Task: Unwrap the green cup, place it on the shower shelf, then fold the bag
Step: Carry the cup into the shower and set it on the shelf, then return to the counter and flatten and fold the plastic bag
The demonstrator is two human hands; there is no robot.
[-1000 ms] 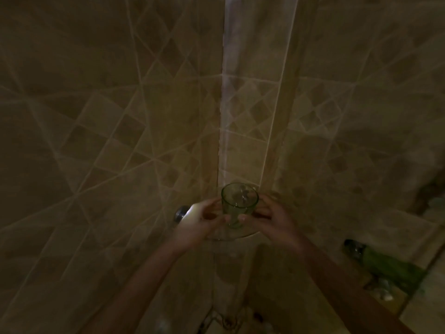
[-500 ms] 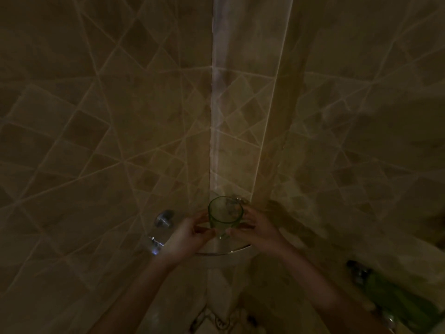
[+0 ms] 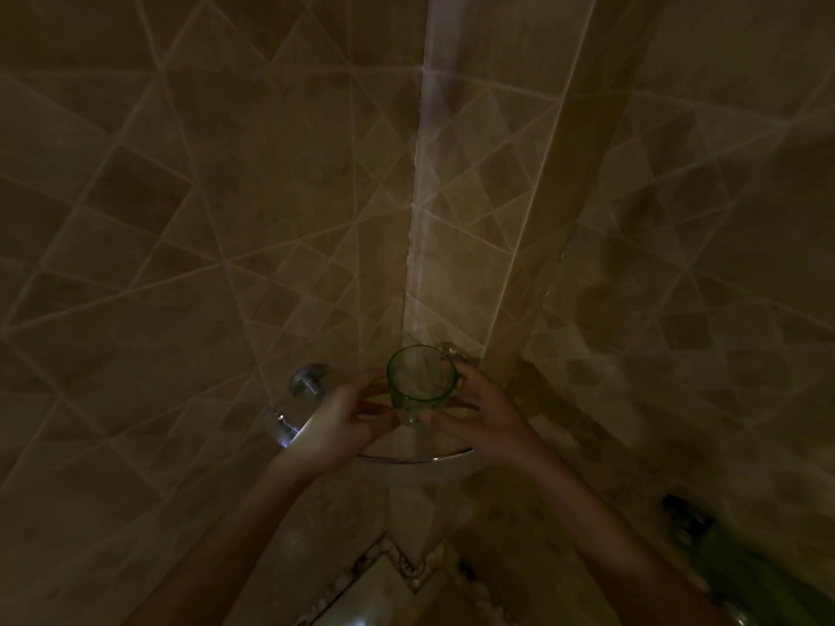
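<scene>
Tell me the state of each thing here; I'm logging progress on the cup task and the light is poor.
green cup: unwrapped, upright, empty as far as I can tell, over the shelf.
shower shelf: corner-mounted glass, only the cup on or just above it.
left hand: fingers at the cup's base.
right hand: fingers at the cup's base and side.
wall fitting: metal, untouched.
Whether the cup's foot rests on the glass is unclear.

Translucent green glass cup (image 3: 421, 375), clear glossy shelf (image 3: 413, 458), matt tiles (image 3: 180, 228)
</scene>
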